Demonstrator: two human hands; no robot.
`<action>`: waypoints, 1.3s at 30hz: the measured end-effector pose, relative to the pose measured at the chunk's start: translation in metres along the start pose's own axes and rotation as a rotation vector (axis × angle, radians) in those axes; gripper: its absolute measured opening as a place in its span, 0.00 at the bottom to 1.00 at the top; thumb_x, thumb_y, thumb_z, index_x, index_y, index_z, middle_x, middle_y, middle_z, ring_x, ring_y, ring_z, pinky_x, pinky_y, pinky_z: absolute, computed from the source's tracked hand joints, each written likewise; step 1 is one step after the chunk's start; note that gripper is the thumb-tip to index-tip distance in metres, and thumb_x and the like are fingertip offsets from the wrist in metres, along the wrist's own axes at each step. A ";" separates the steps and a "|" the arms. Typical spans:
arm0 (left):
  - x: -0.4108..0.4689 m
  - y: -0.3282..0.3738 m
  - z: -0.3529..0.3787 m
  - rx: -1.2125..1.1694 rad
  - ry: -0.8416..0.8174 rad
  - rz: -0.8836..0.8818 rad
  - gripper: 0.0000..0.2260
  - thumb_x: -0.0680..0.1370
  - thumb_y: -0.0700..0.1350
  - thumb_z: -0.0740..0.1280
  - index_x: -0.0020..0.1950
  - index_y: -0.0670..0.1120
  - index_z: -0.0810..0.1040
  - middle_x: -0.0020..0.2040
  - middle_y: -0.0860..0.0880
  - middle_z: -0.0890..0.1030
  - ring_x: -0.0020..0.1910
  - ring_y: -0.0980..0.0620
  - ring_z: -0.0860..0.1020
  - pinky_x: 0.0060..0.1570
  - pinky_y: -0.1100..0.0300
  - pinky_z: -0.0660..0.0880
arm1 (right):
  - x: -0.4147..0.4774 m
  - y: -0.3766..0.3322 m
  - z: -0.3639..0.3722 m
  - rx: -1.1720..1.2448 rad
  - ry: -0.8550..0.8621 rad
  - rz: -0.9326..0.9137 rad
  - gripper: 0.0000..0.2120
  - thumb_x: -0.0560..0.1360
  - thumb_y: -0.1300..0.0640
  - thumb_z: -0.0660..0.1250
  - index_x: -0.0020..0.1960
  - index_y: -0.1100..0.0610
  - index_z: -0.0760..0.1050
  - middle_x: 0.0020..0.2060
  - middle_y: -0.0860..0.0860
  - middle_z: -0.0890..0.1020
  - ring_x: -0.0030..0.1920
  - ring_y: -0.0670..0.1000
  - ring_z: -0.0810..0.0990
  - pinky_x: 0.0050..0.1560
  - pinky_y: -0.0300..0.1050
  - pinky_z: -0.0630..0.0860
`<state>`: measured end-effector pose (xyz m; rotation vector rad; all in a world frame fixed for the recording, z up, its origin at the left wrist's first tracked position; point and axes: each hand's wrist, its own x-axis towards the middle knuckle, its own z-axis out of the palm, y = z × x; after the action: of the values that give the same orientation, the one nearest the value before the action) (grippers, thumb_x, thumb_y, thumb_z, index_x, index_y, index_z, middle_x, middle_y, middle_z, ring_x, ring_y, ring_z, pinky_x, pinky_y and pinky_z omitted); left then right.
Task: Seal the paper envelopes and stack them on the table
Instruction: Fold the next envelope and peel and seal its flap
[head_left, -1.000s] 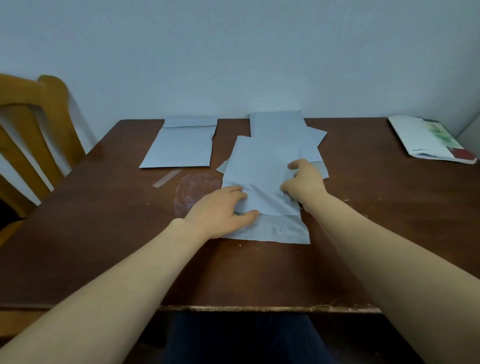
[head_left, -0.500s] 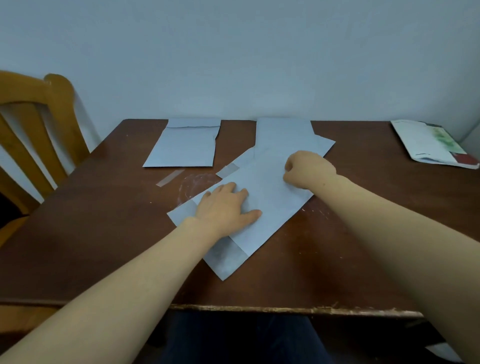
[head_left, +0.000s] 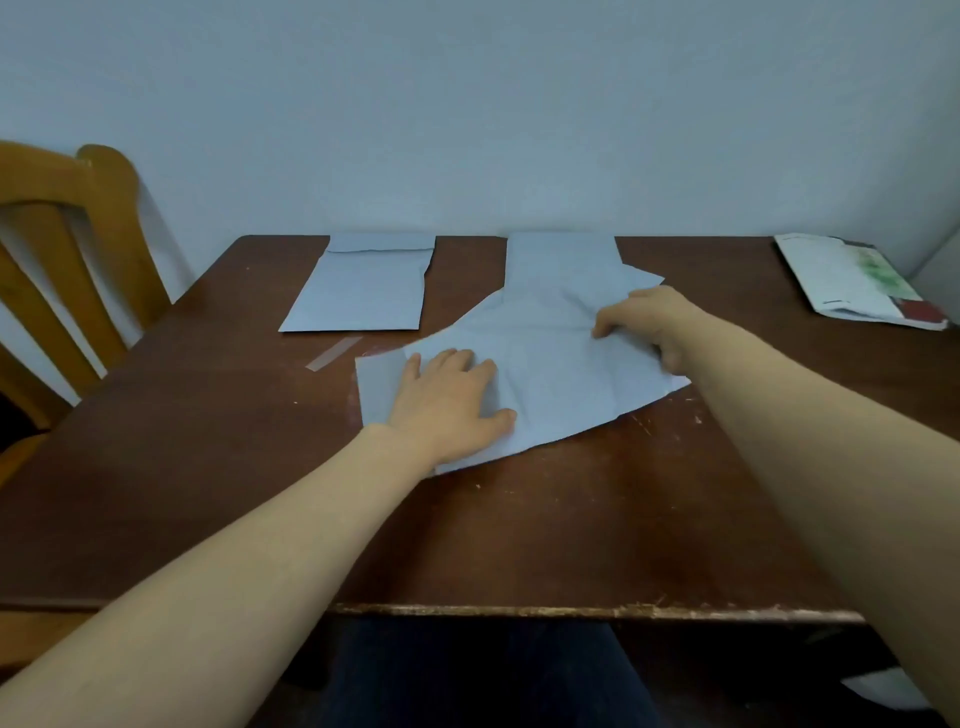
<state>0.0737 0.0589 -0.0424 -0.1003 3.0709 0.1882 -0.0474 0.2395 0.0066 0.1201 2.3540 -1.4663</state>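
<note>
A pale blue paper envelope (head_left: 550, 384) lies slanted across the middle of the brown table (head_left: 208, 467). My left hand (head_left: 447, 400) presses flat on its left end, fingers spread. At its right end my right hand (head_left: 649, 327) has its fingers curled and pinching the paper. Under that envelope more blue envelopes (head_left: 561, 265) lie loosely, reaching to the table's back edge. A separate envelope (head_left: 363, 291) with its flap folded down rests at the back left, apart from both hands.
A strip of clear tape (head_left: 332, 353) lies on the table left of the slanted envelope. A white booklet with green and red print (head_left: 857, 280) sits at the back right corner. A wooden chair (head_left: 62, 249) stands at the left. The wall runs close behind the table.
The top envelope has kept turning under my hands, from lengthwise to lying almost crosswise. My left hand slid left with its end and my right hand shifted to its right end.
</note>
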 end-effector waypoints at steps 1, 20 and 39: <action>-0.001 0.005 0.000 -0.025 0.055 0.031 0.28 0.77 0.61 0.57 0.74 0.50 0.61 0.75 0.47 0.60 0.75 0.48 0.55 0.74 0.45 0.46 | -0.004 0.003 -0.007 0.103 0.006 0.043 0.22 0.68 0.65 0.69 0.61 0.62 0.72 0.53 0.58 0.79 0.46 0.58 0.78 0.49 0.50 0.77; -0.005 0.000 -0.009 -1.533 0.147 -0.654 0.04 0.74 0.31 0.67 0.44 0.39 0.77 0.47 0.41 0.80 0.26 0.52 0.71 0.22 0.64 0.64 | -0.058 0.053 -0.014 0.610 -0.404 0.083 0.25 0.66 0.48 0.71 0.60 0.56 0.74 0.53 0.57 0.82 0.51 0.56 0.83 0.44 0.48 0.83; -0.004 -0.044 -0.017 -1.374 0.065 -0.614 0.05 0.74 0.43 0.71 0.44 0.42 0.79 0.44 0.46 0.83 0.32 0.55 0.75 0.22 0.70 0.72 | -0.013 0.036 0.035 0.146 -0.135 0.008 0.10 0.67 0.56 0.76 0.44 0.60 0.79 0.36 0.53 0.79 0.28 0.49 0.68 0.20 0.36 0.60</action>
<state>0.0795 0.0133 -0.0306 -1.0212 2.1529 2.0763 -0.0169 0.2264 -0.0339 0.0656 2.1372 -1.5896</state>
